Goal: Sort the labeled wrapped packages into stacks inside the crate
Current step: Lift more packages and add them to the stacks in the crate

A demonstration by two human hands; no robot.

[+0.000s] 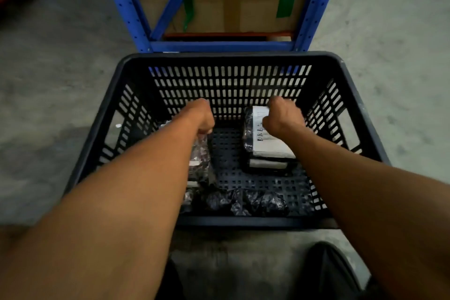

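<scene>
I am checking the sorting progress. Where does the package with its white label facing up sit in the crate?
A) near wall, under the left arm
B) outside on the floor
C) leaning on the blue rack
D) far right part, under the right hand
D: the labeled package lies in the far right part of the crate, with the right hand on its far end.

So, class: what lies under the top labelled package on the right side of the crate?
Under the top labelled package sits at least one more wrapped package, its white label edge showing, on the crate floor. The right hand covers the stack's far end.
</scene>
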